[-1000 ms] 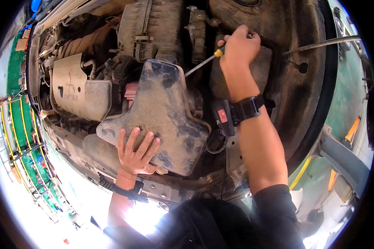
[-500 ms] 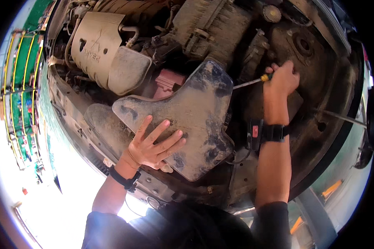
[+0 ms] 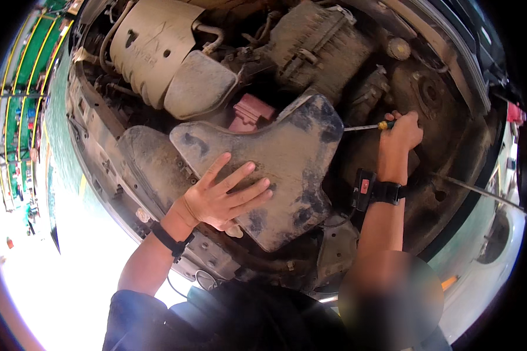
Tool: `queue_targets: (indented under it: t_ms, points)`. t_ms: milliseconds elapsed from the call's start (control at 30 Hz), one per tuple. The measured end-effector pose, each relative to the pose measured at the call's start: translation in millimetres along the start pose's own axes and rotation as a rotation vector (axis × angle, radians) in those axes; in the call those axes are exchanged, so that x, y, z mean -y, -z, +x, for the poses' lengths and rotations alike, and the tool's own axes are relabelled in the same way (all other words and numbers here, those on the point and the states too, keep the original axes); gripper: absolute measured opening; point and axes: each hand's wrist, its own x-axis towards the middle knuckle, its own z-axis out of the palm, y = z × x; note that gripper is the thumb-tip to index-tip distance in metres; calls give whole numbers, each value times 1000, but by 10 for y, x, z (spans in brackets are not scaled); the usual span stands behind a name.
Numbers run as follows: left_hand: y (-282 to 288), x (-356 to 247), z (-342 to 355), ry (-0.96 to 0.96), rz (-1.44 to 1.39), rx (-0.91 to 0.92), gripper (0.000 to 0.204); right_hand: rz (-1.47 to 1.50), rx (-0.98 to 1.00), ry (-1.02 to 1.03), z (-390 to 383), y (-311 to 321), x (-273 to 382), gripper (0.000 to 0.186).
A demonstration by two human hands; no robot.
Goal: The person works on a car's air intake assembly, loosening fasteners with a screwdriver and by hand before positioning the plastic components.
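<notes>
A broad, dusty black plastic duct cover (image 3: 295,167) lies over the front of a car's engine bay. My left hand (image 3: 225,196) rests on its near left part, fingers spread and stretched out. Off the cover's right side, my right hand (image 3: 403,133) is closed round the handle of a screwdriver (image 3: 363,127). The shaft points left and meets the cover's upper right edge; its tip cannot be made out. A small pale knob (image 3: 234,231) shows below my left palm.
Beyond the cover stand a grey-brown engine cover (image 3: 149,47), a ribbed air filter box (image 3: 328,50) and a reddish block (image 3: 252,111). A thin metal rod (image 3: 480,190) crosses the right rim. Shelving (image 3: 26,93) stands outside the car, far left.
The view has shifted, so the engine parts sit lower and further right. My left hand stays on the cover, and the screwdriver shaft still meets its right edge.
</notes>
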Motion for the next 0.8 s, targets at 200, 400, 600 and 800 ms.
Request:
queue_targets:
  t_ms: [200, 400, 600, 800]
  points:
    - [44, 10, -8, -4, -13, 26, 73, -19, -59, -41, -162, -49, 43, 27]
    - [8, 24, -13, -18, 3, 1, 82, -61, 168, 244, -59, -119, 306, 14]
    - [29, 23, -48, -10, -35, 61, 106, -432, 494, 189, -564, -233, 1252, 20]
    - [35, 16, -66, -8, -68, 70, 107, -937, 851, -242, -1325, 106, 624, 48]
